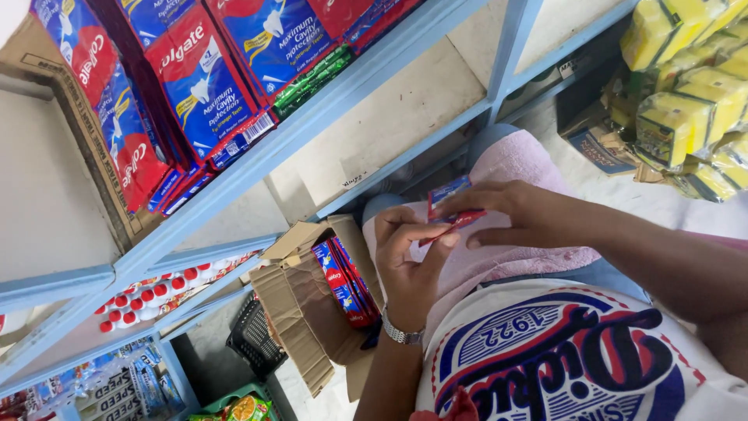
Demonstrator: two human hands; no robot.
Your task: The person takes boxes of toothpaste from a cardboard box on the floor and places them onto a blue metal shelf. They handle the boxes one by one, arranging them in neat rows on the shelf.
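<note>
**Red-and-blue carton held over the lap**

Cardboard, glossy in red and blue: a small toothpaste carton (450, 204) sits between both hands above a pink cloth (514, 168) on the person's lap. The left hand (405, 253), a metal watch at its wrist, curls loosely under the carton's lower end with thumb and forefinger pinching it. The right hand (518, 214) lies across the top, fingers nearly flat, their tips pressing the carton's upper edge. It looks as if one pack is being handled singly, fresh from the open brown box (300, 308) just below the left hand, where a few like cartons stand on edge.

Above and beyond the hands runs a pale blue shelf (312, 125) loaded with larger packs of the same colours; its front lip is close, so any lift calls for a tilt clear of that edge. Beyond the right hand hang yellow sponges (689, 93). A dark basket (253, 339) crowds the floor beside the box, leaving little free room.
</note>
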